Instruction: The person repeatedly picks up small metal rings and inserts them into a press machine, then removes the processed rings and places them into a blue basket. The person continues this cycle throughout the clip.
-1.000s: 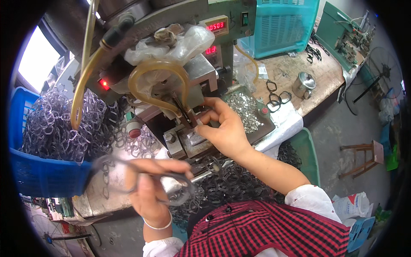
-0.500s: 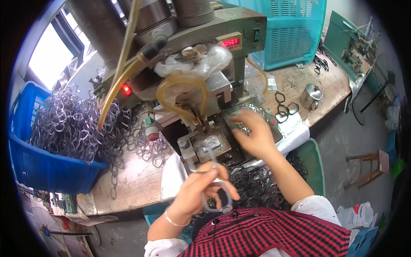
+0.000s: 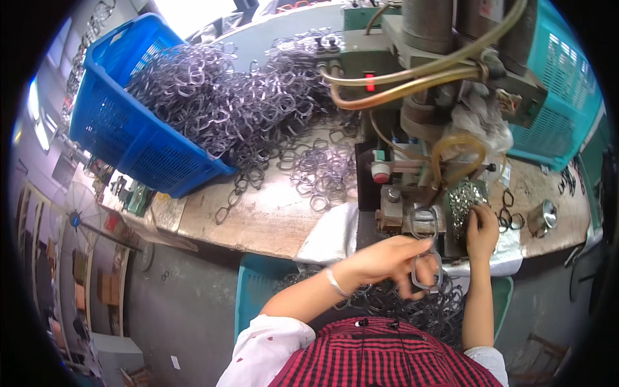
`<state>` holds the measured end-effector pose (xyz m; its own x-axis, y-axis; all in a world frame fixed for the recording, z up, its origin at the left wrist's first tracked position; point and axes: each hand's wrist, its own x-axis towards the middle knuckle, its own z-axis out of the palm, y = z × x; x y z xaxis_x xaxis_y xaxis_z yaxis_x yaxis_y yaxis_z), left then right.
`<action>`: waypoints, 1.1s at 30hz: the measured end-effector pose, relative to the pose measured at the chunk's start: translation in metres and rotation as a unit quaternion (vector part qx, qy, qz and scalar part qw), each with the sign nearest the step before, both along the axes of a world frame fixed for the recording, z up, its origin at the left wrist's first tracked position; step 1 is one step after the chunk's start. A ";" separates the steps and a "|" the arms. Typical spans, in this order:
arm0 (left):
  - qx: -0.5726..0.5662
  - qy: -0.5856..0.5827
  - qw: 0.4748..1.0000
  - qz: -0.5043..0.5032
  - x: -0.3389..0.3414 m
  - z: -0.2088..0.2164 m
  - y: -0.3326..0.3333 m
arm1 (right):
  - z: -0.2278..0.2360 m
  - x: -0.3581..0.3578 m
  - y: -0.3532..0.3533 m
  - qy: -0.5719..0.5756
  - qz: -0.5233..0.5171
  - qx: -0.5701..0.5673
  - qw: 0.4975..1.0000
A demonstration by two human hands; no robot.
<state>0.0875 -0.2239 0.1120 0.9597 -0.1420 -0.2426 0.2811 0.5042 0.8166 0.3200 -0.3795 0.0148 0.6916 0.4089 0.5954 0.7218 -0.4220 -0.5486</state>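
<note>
My left hand (image 3: 403, 255) pinches a grey metal chain link (image 3: 440, 271), its loop hanging below the fingers. A second link (image 3: 435, 222) reaches up from it towards the metal block (image 3: 423, 227) at the base of the press (image 3: 425, 109); whether it touches the block I cannot tell. To the right, my right hand (image 3: 483, 237) dips into a tray of small shiny metal pieces (image 3: 461, 205). Its thumb and fingers are drawn together, and what lies between them is too small to make out.
A blue basket (image 3: 138, 151) spills grey links (image 3: 219, 97) across the bench. More dark links (image 3: 374, 298) lie in a bin below me. A red-topped button (image 3: 380, 175) stands left of the block. Loose links (image 3: 510, 219) and a metal cup (image 3: 545, 218) sit at right.
My view has swung left, so the press now appears further right. My right hand has gone from hovering, fingers spread, over the tray to closing in it. My left hand still holds the link.
</note>
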 end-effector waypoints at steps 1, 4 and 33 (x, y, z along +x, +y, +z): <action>0.030 0.000 0.997 -0.074 -0.016 0.006 0.023 | -0.002 0.003 -0.009 0.036 0.008 0.029 0.999; 0.401 0.035 0.894 0.198 -0.089 -0.028 0.099 | -0.003 -0.003 -0.021 0.307 0.047 0.266 0.913; 0.736 -0.003 0.584 0.342 -0.090 -0.136 0.192 | 0.087 -0.079 0.059 0.288 0.247 0.199 0.903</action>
